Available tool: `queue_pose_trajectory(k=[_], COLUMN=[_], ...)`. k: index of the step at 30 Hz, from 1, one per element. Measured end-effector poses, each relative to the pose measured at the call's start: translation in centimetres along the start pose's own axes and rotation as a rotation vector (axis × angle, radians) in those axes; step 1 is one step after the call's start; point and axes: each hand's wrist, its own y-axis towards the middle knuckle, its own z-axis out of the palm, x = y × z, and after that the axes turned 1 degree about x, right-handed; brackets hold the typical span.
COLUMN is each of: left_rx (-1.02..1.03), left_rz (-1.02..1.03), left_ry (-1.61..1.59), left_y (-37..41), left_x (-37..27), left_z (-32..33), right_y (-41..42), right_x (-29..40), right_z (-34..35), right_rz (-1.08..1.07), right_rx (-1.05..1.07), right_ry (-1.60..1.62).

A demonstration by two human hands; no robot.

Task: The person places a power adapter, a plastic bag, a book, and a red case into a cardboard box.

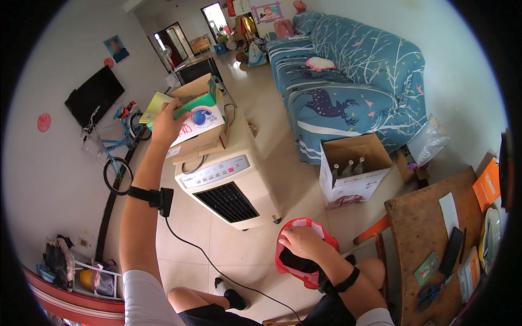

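Note:
My left hand (pixel 167 124) grips the near left edge of an open printed cardboard carton (pixel 210 118), with its yellow flap beside my fingers. Beneath it lies a flatter brown cardboard box (pixel 210 142), on top of a cream air cooler (pixel 244 179). My right hand (pixel 299 241) is at the rim of a red bag (pixel 281 263) with a pale lining, low in front of me. The inside of the bag looks dark. Whether the fingers of my right hand pinch anything is hard to make out.
A white carton (pixel 355 189) with several glass bottles stands before a sofa (pixel 338 93) in a blue cover. At the right, a wooden table (pixel 424 203) bears scissors (pixel 428 295) and a black phone-like object (pixel 451 250). A black cable (pixel 216 261) hangs from my left wrist strap.

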Motion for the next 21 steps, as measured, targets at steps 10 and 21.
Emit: queue_pose_trajectory(k=[10,21], left_rx=[-0.055,0.042], left_rz=[-0.173,0.06], left_ry=[-0.203,-0.307], left_y=[-0.7,-5.7], left_x=[0.2,-2.5], left_z=[-1.5,-2.3], right_y=[-0.2,-0.4], right_x=[-0.6,-0.2], right_z=[0.4,0.4], right_rz=[-0.066,-0.086], right_rx=[-0.04,-0.053], right_ry=[0.021,-0.003])
